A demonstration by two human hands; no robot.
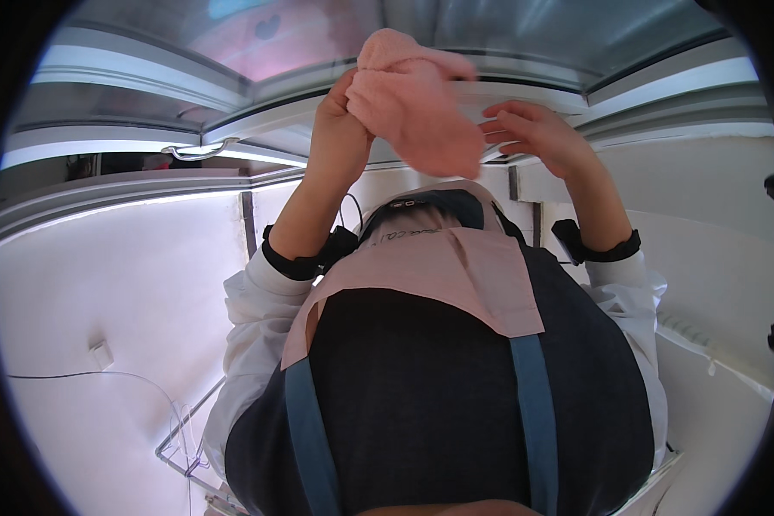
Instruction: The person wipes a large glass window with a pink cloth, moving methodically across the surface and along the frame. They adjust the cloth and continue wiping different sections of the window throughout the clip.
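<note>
My left hand point(343, 122) grips a pink fleecy cloth point(419, 109) by its left side, up before a glass pane point(335, 39) in a pale metal frame. The cloth hangs bunched and folded, and its lower right part is blurred. To the right of it is my right hand point(542, 132), fingers apart and holding nothing. Its fingertips are close to the cloth's edge; whether they touch it I cannot tell. A black band sits around each wrist.
A curved metal handle point(200, 151) is fixed to the frame at left. Below it runs a pale wall point(103, 277) with a small switch or socket box point(102, 355) and a thin cable point(84, 375). A metal tube rack point(190, 474) stands at lower left, beside my body.
</note>
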